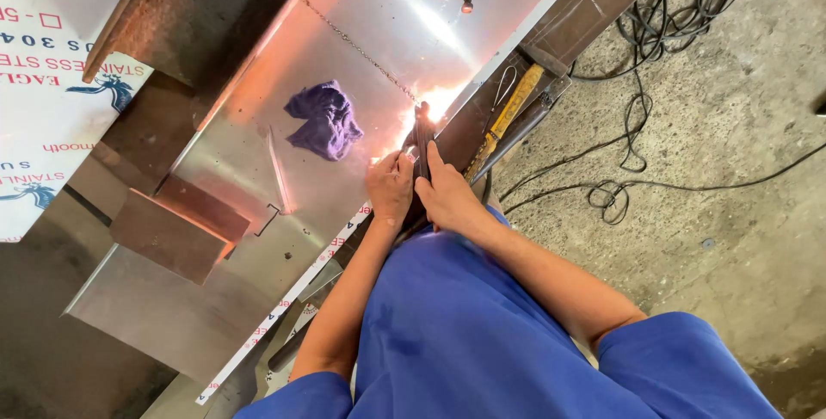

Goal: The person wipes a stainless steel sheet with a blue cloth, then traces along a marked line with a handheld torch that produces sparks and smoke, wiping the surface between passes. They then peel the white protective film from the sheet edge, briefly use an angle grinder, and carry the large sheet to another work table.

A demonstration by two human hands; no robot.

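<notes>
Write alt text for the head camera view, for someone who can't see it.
Seen from above, a person in blue holds a dark welding torch with the left hand and right hand, a bright glow at its tip on the edge of a shiny steel sheet. A purple rag lies on the sheet; cables trail over concrete.

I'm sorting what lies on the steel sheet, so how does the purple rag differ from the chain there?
The purple rag is soft cloth, crumpled into a heap; the chain is thin metal links stretched in a nearly straight diagonal line. The rag is dark purple and matte, the chain pale and slightly shiny. The rag lies to the side of the bright glow by the hands; the chain runs toward that glow. Both rest loose on the steel sheet, untouched by either hand.
</notes>
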